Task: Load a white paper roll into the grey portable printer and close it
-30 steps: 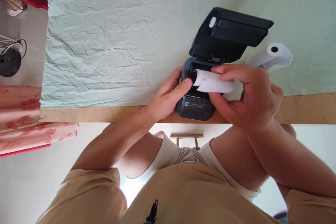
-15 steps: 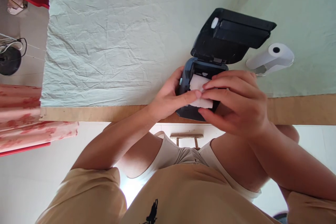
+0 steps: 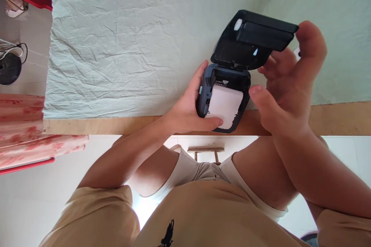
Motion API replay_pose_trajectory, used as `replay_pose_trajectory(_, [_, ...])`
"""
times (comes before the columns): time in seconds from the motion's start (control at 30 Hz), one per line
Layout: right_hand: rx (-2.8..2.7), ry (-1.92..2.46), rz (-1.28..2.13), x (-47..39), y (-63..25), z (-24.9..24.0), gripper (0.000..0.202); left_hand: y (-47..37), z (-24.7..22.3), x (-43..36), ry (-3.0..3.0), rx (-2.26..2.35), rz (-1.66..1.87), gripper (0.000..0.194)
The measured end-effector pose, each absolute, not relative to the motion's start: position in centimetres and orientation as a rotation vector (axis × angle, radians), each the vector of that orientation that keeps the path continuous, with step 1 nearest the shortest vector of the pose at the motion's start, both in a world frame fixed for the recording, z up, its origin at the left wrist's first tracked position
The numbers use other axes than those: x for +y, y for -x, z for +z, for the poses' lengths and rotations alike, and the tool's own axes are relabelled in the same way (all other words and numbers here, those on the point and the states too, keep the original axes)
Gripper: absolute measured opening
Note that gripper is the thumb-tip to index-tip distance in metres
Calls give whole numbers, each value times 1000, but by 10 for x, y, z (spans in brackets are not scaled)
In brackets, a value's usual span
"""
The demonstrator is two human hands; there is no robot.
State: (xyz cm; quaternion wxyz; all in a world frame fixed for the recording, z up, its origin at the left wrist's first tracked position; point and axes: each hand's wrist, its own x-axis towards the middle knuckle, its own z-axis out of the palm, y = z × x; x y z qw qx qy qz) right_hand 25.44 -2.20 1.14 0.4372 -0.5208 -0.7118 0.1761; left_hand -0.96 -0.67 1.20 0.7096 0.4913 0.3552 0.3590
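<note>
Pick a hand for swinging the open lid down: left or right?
Right, most likely. The right hand has its fingers at the outer edge of the open lid. The left hand is occupied holding the black device, thumb on the white paper.

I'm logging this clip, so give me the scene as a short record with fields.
printer: dark, at the table's front edge
lid: open, tilted back
paper: white, inside the printer
left hand: holding the printer, thumb over the paper
right hand: spread, at the lid's edge; contact unclear
cloth: pale green, wrinkled, on the table
</note>
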Motion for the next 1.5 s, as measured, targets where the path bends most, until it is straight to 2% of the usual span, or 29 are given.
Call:
replay_pose_trajectory(0.13, [-1787, 950, 364, -16, -256, 9, 67, 11, 5, 0, -1150, 759, 682, 171])
replay_pose_trajectory(0.27, [-1945, 894, 297, -20, -257, 10, 56, 11, 1, 6, -1223, 719, 691, 172])
replay_pose_trajectory(0.4, [-1833, 965, 437, -25, -255, 2, 58, 14, 0, 4, -1211, 746, 702, 174])
replay_pose_trajectory(0.47, [-1811, 1053, 474, -26, -254, -6, 65, 15, -3, 3, -1176, 727, 742, 163])
replay_pose_trajectory(0.57, [-1878, 1157, 494, -27, -257, -12, 73, 13, -8, 2, -1129, 672, 863, 111])
replay_pose_trajectory(0.67, [-1919, 1214, 504, -27, -263, -10, 70, 9, -6, 1, -1116, 690, 900, 84])
replay_pose_trajectory(0.93, [-1916, 1225, 449, -29, -260, -10, 72, 4, 7, -2, -1039, 678, 920, 74])
replay_pose_trajectory(1.17, [-1843, 1156, 541, -30, -254, -12, 60, -3, 17, 4, -792, 639, 845, 59])
replay_pose_trajectory(1.33, [-1790, 1140, 667, -32, -254, -10, 65, -7, 23, 4, -712, 693, 888, 63])
replay_pose_trajectory(1.5, [-1756, 1058, 758, -31, -254, -11, 72, -10, 28, 2, -675, 725, 963, 27])
